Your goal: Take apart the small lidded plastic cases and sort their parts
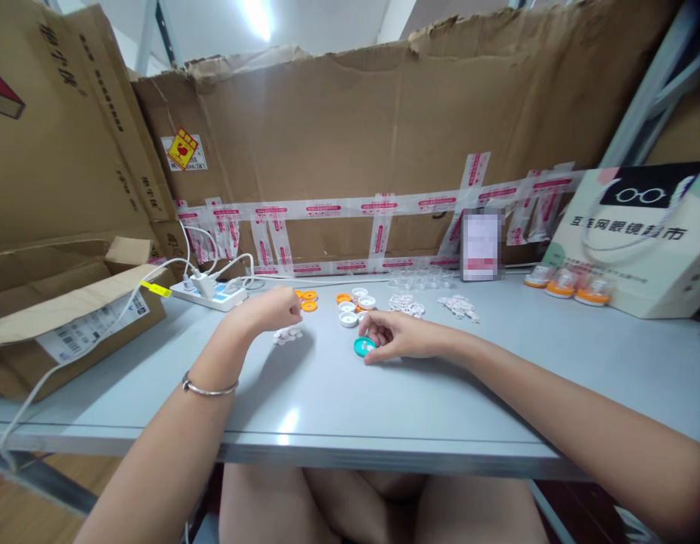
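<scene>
My right hand [392, 335] grips a teal round cap [361, 349] by its edge, thumb on the near side and fingers on the far side. Small white bits show inside the cap. To the left, my left hand [278, 308] is closed, its fingers curled and pointing away from me; whatever it may hold is hidden. Just below it lies a small pile of white pieces [287, 336]. Orange round caps [309, 306] sit right beyond the left hand. White round caps [348, 319], mixed with a few orange ones, stand behind the teal cap.
Beyond my right hand lie flat white pieces [407, 305], another white pile [459, 308] and clear cups [423, 278]. Three orange-based clear containers [559, 283] stand by a paper bag [639, 249]. A power strip [208, 293] and an open carton [78, 325] occupy the left.
</scene>
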A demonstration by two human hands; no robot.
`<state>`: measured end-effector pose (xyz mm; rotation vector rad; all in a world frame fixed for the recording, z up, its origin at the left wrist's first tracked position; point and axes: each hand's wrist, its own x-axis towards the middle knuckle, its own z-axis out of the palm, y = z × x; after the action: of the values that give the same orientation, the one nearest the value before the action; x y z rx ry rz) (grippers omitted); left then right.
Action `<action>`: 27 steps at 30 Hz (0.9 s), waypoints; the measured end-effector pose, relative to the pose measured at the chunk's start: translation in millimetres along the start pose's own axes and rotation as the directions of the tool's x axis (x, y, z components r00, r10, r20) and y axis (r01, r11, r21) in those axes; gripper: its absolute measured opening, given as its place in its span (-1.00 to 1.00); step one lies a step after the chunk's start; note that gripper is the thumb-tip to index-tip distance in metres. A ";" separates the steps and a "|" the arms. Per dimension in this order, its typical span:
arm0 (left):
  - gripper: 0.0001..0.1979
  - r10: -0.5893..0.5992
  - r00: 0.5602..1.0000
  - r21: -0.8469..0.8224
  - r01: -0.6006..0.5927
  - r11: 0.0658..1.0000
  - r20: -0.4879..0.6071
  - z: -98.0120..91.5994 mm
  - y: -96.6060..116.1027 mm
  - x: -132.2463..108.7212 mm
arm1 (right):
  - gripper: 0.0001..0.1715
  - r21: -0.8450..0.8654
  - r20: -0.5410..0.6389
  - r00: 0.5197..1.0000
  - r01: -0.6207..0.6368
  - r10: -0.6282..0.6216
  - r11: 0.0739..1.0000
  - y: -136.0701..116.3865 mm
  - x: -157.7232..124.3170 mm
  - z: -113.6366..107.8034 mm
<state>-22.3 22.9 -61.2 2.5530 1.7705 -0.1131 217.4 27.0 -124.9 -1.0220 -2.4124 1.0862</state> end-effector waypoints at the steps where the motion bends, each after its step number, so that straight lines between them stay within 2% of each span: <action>1: -0.80 0.043 0.997 0.001 -0.043 0.999 -0.067 0.5 5.4 -0.5 | -0.46 0.014 0.005 1.000 0.005 -0.006 1.000 0.2 -0.3 -0.4; 2: -0.79 0.114 0.984 -0.012 -0.116 0.993 -0.138 1.6 11.7 -1.0 | -0.44 0.030 0.008 1.000 0.011 -0.012 0.999 0.4 -0.5 -0.8; 4: -0.81 0.302 0.919 -0.069 -0.329 0.942 -0.253 5.7 25.3 -2.0 | -0.43 0.058 0.014 1.000 0.021 -0.021 0.998 0.3 -0.8 -1.5; 6: -0.84 0.461 0.832 -0.126 -0.517 0.847 -0.309 11.6 37.6 -2.8 | -0.48 0.070 0.027 0.999 0.025 -0.027 0.997 -0.2 -0.8 -1.9; 8: -0.85 0.541 0.776 -0.157 -0.608 0.778 -0.324 17.9 46.3 -2.7 | -0.58 0.063 0.042 0.999 0.029 -0.031 0.998 -0.7 -0.4 -1.7; 11: -0.84 0.577 0.754 -0.178 -0.643 0.745 -0.313 27.3 52.9 0.7 | -0.66 0.038 0.040 0.999 0.033 -0.034 0.999 0.3 1.2 -1.1; 15: -0.84 0.621 0.735 -0.221 -0.676 0.703 -0.271 38.4 57.3 9.8 | -0.66 0.010 0.036 0.998 0.051 -0.051 0.999 4.3 4.1 -0.7; 21: -0.85 0.559 0.789 -0.289 -0.613 0.735 -0.255 43.2 61.2 17.6 | -0.62 -0.004 0.039 0.998 0.049 -0.049 0.999 4.6 5.3 -0.8; 23: -0.85 0.578 0.777 -0.245 -0.628 0.738 -0.251 42.9 61.3 18.1 | -0.61 0.010 0.041 0.998 0.044 -0.045 0.999 3.3 5.2 -0.3; 27: -0.85 0.641 0.717 -0.115 -0.686 0.719 -0.273 44.2 59.1 18.5 | -0.63 0.053 0.043 0.998 0.035 -0.037 0.998 1.5 5.5 0.3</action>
<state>37.7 16.4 -107.5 2.9292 0.7120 0.3651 214.1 31.5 -126.3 -0.9434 -2.4135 1.1646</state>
